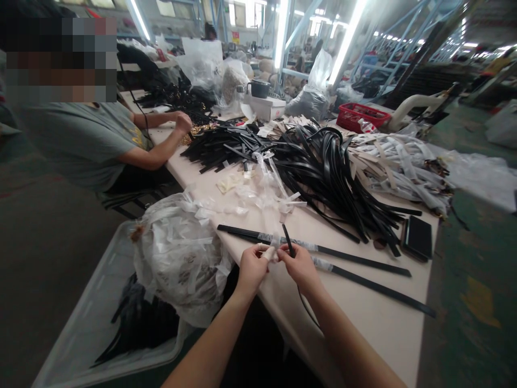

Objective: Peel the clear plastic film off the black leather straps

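Note:
At the table's near edge my two hands are close together, fingertips almost meeting. My left hand (pixel 254 265) is closed in a pinch on a whitish, see-through plastic strip (pixel 276 242). A thin black strap (pixel 287 240) runs through the closed fingers of my right hand (pixel 299 265); one end sticks up and the rest hangs down past the wrist. Just beyond lie two flat black straps (pixel 363 260), each with clear plastic wrapped round part of its length. My fingers hide where the plastic meets the thin strap.
A heap of black straps (pixel 323 156) covers the middle of the table (pixel 375 334), with plastic-wrapped straps (pixel 396 156) to its right. A phone (pixel 418 237) lies at the right edge. On the left, a plastic bag (pixel 177 253) sits in a bin (pixel 76 328); a co-worker (pixel 92 140) sits beyond.

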A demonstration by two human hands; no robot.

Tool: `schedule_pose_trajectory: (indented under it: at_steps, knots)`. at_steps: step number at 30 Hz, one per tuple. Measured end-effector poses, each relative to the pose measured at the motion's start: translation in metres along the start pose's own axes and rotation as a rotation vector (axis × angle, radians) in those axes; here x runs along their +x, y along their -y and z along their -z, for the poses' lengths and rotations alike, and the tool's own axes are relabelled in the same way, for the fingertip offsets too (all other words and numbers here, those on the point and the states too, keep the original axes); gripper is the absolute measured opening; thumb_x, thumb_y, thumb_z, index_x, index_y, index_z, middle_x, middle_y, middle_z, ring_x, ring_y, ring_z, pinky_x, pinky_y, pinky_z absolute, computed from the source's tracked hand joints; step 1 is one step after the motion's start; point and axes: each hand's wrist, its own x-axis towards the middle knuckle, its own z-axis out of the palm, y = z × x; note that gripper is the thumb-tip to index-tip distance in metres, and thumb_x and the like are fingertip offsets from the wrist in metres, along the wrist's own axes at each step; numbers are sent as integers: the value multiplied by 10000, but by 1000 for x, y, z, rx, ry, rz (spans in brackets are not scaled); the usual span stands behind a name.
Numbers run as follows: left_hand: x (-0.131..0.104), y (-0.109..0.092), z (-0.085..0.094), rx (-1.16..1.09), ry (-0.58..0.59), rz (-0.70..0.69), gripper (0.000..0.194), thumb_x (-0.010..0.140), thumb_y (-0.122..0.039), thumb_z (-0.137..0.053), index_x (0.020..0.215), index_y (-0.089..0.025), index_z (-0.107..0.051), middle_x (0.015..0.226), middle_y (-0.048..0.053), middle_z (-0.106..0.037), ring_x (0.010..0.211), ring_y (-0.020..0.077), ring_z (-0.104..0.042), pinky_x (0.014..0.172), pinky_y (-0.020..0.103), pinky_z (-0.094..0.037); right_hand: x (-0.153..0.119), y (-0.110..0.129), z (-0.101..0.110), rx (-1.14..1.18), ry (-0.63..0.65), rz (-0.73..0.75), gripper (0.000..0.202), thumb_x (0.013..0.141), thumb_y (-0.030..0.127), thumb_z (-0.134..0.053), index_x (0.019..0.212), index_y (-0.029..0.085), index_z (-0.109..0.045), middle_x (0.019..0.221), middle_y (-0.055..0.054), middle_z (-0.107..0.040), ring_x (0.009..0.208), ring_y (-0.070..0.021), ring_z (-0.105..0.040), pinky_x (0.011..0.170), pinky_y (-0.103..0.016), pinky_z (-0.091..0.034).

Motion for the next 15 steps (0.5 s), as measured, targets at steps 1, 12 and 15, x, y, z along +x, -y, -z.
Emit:
schedule_pose_trajectory:
  at_steps: [1, 12, 15]
  knots:
    - [-1, 0, -1, 2, -18, -16, 285, 733, -423, -747, 826, -154, -743, 633, 17, -668, 452, 104, -494, 417, 200, -368, -2, -1, 0, -12, -7, 12, 308, 660, 434, -783, 784, 178, -665, 559, 21, -607, 461, -117, -468, 441, -232, -289]
    - [-7, -5, -5, -134, 238, 157, 357, 663, -447, -828, 759, -113, -746, 690, 84, -704, 539, 135, -586, 457, 211, -440, -18, -1, 15, -76, -83, 68, 354, 681, 463, -798, 831, 176, -654, 698, -10, -664, 523, -118, -494, 489, -233, -342]
    - [-4, -3, -4, -196, 154, 157, 347, 674, -455, -822, 721, -120, -748, 675, 79, -701, 554, 127, -578, 478, 203, -440, -43, 2, 17, 40, -9, 9, 419, 854, 593, -587, 884, 179, -647, 696, -11, -656, 408, -75, -378, 399, -220, -241]
